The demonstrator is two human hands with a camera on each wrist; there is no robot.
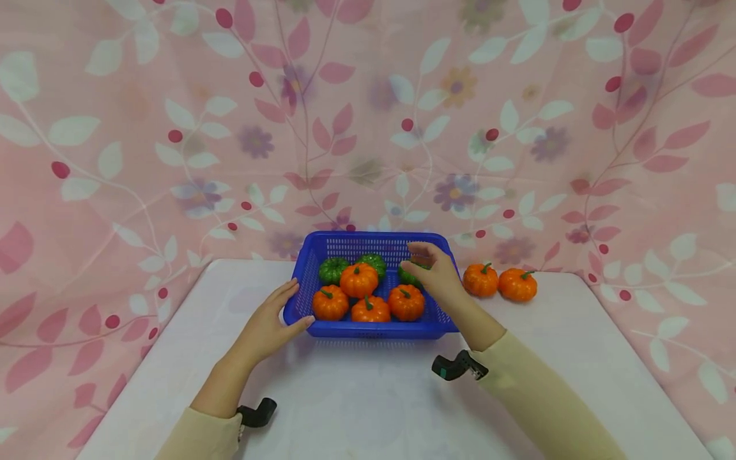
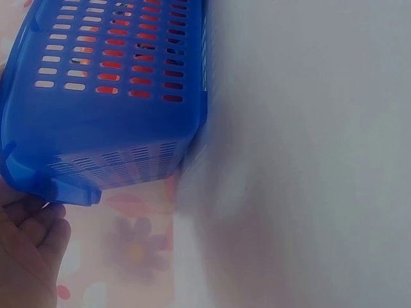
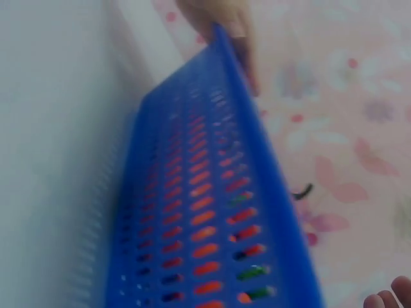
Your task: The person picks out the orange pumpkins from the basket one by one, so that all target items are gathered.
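A blue plastic basket [image 1: 374,329] sits on the white table, holding several small orange pumpkins [image 1: 358,281] and three green ones [image 1: 333,272]. My left hand [image 1: 266,332] touches the basket's left front corner, its fingers along the left rim and thumb at the front. In the left wrist view, fingertips [image 2: 54,234] lie beside the rim's end. Over the basket's right side hovers my right hand [image 1: 439,275], thumb and fingers apart, partly covering a green pumpkin [image 1: 409,275]. The right wrist view shows only its fingertips [image 3: 388,298], with nothing between them.
Two more orange pumpkins [image 1: 480,280] stand on the table [image 1: 368,396] just right of the basket. Pink floral cloth [image 1: 368,128] hangs behind and around the table. Each wrist bears a small black camera mount [image 1: 451,367].
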